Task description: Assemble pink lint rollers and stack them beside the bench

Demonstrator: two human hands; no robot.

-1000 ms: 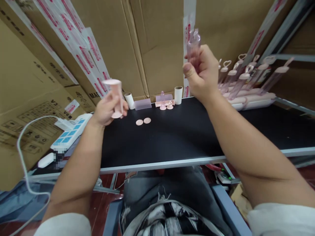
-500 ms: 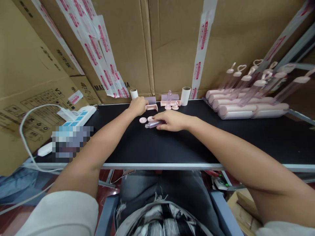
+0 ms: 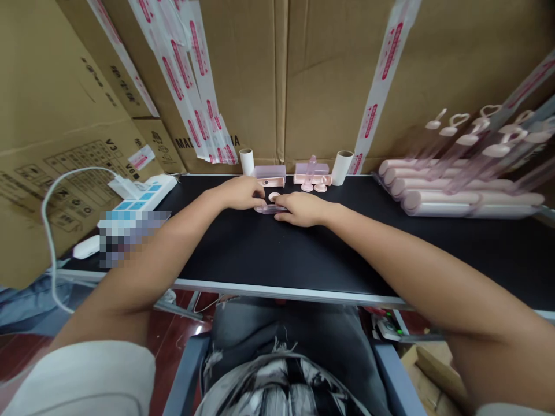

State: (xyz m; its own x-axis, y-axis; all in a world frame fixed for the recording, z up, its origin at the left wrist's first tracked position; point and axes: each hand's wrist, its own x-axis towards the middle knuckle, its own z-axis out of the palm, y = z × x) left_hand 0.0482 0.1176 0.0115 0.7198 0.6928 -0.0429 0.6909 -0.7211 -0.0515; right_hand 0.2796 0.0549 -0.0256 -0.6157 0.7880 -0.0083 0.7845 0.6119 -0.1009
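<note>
My right hand (image 3: 306, 208) is closed around a clear, pinkish plastic tube (image 3: 274, 210) lying sideways just above the black table. At the tube's left end, the fingers of my left hand (image 3: 243, 193) pinch a light pink disc (image 3: 259, 208), mostly covered by the fingertips. Whether disc and tube are joined, I cannot tell. Another pink disc (image 3: 273, 197) lies on the table just behind, between my two hands. Farther back sit two pink trays, the left one (image 3: 274, 182) and the right one (image 3: 300, 179). A clear tube (image 3: 311, 172) stands upright before the right tray, beside a small pink cap (image 3: 321, 185).
White cardboard tubes stand at the back, left (image 3: 247, 162) and right (image 3: 342, 168). Pink cylinders (image 3: 437, 188) lie stacked at right, with clear tubes topped by heart-shaped loops (image 3: 458, 121). A power strip (image 3: 150, 193) with a cable is at left. Cardboard (image 3: 323, 75) walls the back.
My left hand has left the left pink tray and come forward to the tube's end, where one of the two discs lay. The view has shifted slightly; my right hand still holds the tube.
</note>
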